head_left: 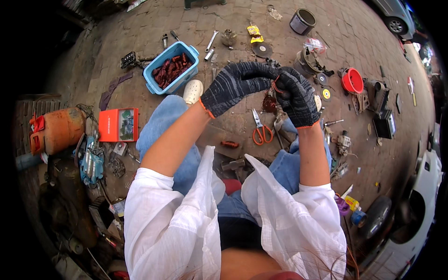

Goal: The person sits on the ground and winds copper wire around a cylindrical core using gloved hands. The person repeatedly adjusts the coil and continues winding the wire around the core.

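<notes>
Both hands wear black-and-grey knit gloves with orange cuffs and meet in front of me, above the brick ground. My left hand (238, 86) reaches across with bent fingers, its fingertips against my right hand. My right hand (296, 95) is curled closed. A thin reddish strand shows at its fingers; the rest of what they hold is hidden. Just below the hands is a dark red bundle (269, 103), resembling copper winding. Orange-handled scissors (261, 128) lie open between my legs, beside a small reddish-brown coil (229, 144). A hammer (233, 164) lies closer to me.
A blue tub (150, 80) of dark red coiled pieces stands front left. Nearby are a wrench (212, 41), a red box (108, 126) and an orange gas cylinder (60, 130). On the right are a red bowl (352, 81), grinding discs (325, 94), metal parts and a grey can (302, 22).
</notes>
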### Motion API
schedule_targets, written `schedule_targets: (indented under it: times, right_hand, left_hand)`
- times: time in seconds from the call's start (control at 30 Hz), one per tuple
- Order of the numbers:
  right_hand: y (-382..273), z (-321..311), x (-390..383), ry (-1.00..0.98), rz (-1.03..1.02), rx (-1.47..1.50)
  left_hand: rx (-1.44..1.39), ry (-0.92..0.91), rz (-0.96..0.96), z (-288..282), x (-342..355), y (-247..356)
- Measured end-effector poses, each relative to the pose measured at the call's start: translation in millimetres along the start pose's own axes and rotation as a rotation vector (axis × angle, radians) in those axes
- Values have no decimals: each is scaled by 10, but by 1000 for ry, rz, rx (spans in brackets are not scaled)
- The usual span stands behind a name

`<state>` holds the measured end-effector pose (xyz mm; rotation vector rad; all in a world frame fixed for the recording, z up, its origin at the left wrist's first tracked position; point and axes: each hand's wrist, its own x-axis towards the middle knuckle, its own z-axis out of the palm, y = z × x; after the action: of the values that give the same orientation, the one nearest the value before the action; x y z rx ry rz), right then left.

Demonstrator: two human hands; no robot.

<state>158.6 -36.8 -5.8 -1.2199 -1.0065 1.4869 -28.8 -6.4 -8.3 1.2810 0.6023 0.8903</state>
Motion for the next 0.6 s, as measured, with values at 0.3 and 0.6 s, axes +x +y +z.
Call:
schedule_targets:
  times: [0.3, 0.6]
  right_hand:
    - [131, -111, 106, -137, -837, -624]
    - [-155, 45, -78, -20, -48, -209]
  left_hand:
    - [143, -128, -77, -19, 41, 73]
    - [635, 226, 150, 36, 47, -41]
